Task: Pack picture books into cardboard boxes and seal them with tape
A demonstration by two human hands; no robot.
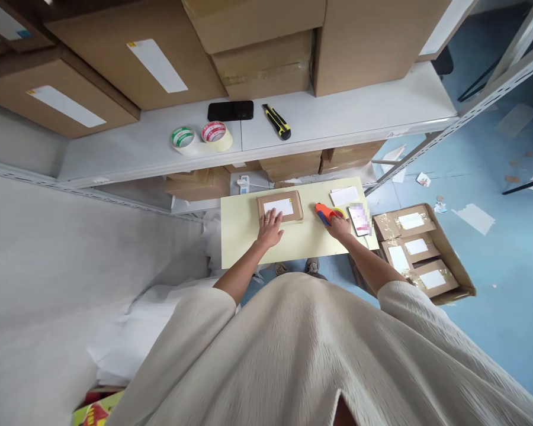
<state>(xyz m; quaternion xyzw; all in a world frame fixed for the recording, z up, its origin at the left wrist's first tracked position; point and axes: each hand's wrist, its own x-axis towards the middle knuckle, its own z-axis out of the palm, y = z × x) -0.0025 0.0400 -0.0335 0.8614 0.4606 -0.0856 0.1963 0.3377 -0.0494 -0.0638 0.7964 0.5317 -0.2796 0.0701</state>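
A small cardboard box (pixel 296 207) with a white label (pixel 281 207) on top lies on the pale yellow table (pixel 240 248). My left hand (pixel 270 229) rests on the box's near side, fingers spread and touching the label. To the right, my right hand (pixel 339 226) is wrapped round an orange and blue tape dispenser (pixel 325 210); a yellow ring shows at its side. The dispenser is apart from the box, and my palm hides part of it. Just right of that hand lies a phone (pixel 359 219) with a lit screen, and behind it white paper slips (pixel 344 196).
A shelf (pixel 337 112) above the table's back edge holds two tape rolls (pixel 217 136), a dark phone (pixel 231 110), a yellow-black utility knife (pixel 277 122) and large cartons (pixel 266 65). An open carton (pixel 453 260) of several labelled boxes stands at right. White bags (pixel 151 325) lie at left.
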